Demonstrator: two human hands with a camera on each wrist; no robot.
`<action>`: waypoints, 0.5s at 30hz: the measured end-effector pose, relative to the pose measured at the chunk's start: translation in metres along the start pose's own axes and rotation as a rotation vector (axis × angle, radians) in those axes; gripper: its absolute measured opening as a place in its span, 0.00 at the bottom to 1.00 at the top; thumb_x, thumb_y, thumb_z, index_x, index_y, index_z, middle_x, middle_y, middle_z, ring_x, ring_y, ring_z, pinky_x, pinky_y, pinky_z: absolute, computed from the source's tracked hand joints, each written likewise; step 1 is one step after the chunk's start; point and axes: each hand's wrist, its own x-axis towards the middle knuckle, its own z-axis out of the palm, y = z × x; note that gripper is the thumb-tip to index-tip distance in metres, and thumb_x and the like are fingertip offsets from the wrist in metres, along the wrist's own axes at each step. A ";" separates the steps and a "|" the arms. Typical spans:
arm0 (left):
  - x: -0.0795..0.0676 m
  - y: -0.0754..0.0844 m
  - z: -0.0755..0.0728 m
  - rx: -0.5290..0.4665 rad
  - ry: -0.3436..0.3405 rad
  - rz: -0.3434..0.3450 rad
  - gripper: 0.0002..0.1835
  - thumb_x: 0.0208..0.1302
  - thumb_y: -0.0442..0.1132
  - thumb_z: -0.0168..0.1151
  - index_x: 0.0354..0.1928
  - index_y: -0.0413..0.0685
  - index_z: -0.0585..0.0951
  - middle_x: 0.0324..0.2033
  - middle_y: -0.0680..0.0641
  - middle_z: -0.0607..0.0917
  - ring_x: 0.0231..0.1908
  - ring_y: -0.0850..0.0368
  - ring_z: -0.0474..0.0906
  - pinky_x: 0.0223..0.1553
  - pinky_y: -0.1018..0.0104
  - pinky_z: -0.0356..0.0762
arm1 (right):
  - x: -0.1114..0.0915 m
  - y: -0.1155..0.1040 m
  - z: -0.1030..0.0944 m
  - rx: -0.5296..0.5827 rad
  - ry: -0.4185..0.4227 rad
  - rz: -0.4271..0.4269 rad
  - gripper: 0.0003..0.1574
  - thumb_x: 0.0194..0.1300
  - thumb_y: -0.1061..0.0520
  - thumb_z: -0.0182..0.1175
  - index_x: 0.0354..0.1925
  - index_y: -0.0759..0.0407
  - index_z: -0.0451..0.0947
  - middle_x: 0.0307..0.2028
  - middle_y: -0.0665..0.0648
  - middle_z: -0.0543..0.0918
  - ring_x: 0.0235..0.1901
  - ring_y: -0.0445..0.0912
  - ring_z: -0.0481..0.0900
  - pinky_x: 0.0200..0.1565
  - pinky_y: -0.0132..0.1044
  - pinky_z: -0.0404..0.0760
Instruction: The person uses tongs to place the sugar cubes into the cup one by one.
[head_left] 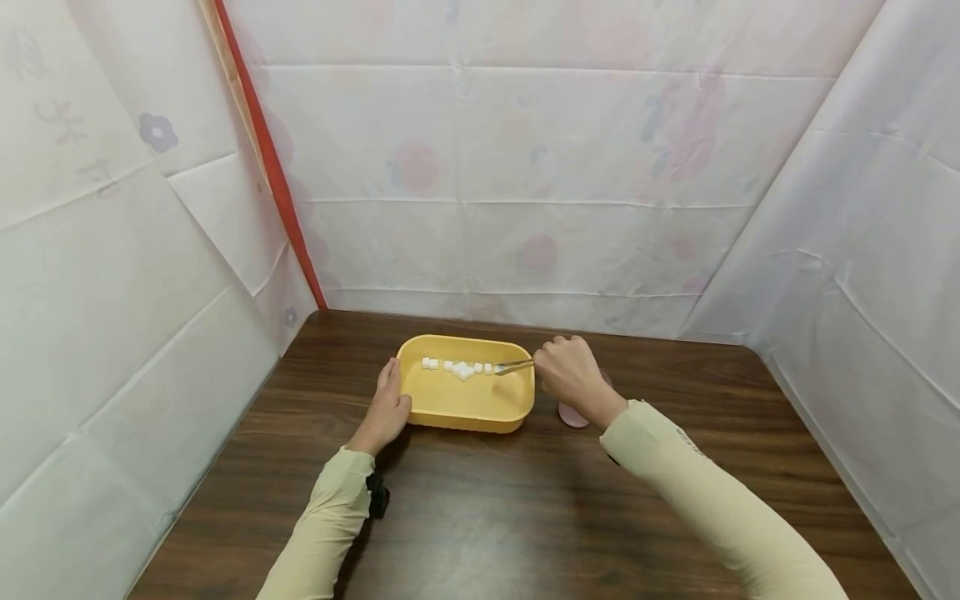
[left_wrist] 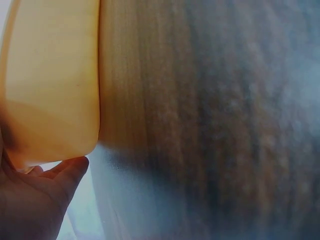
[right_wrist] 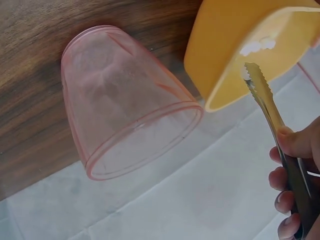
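A yellow tray (head_left: pixel 457 404) sits on the table, with several small white cubes (head_left: pixel 464 371) spread across its floor in a loose row. My left hand (head_left: pixel 386 417) rests against the tray's left end, fingers fairly straight along the outer wall and the thumb by the near corner. In my right hand (head_left: pixel 572 373) I grip metal tongs (right_wrist: pixel 270 107), whose serrated tips reach over the tray's right side. A white cube (right_wrist: pixel 246 74) shows right at those tips. Beneath my right wrist stands a clear pink cup (right_wrist: pixel 125 100), partly hidden in the head view.
The dark wooden table (head_left: pixel 465 517) stretches around the tray on all sides. White printed sheeting (head_left: pixel 510 167) hangs behind the table and along both sides. A red strip (head_left: pixel 270 158) runs down the back left corner. The cup stands close to the tray's right end.
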 end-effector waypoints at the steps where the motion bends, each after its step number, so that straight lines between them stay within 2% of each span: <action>1: 0.000 0.000 0.000 0.000 -0.001 0.000 0.36 0.67 0.29 0.39 0.74 0.35 0.39 0.73 0.37 0.38 0.71 0.42 0.40 0.65 0.45 0.47 | -0.001 0.000 -0.002 0.006 0.013 0.001 0.19 0.50 0.64 0.63 0.11 0.52 0.69 0.12 0.52 0.70 0.14 0.46 0.67 0.15 0.35 0.62; 5: -0.001 0.000 0.000 0.001 -0.002 -0.002 0.36 0.67 0.29 0.39 0.74 0.36 0.38 0.73 0.38 0.38 0.71 0.42 0.41 0.65 0.45 0.47 | -0.007 0.003 -0.010 0.020 0.052 0.003 0.21 0.53 0.60 0.65 0.11 0.53 0.68 0.12 0.52 0.71 0.13 0.46 0.66 0.15 0.35 0.61; 15: 0.000 0.000 -0.001 -0.008 -0.002 -0.008 0.36 0.67 0.30 0.40 0.73 0.35 0.39 0.73 0.37 0.39 0.71 0.41 0.40 0.65 0.45 0.47 | -0.024 0.014 -0.019 0.043 0.090 0.030 0.11 0.53 0.56 0.69 0.19 0.57 0.80 0.17 0.52 0.78 0.16 0.48 0.72 0.17 0.38 0.69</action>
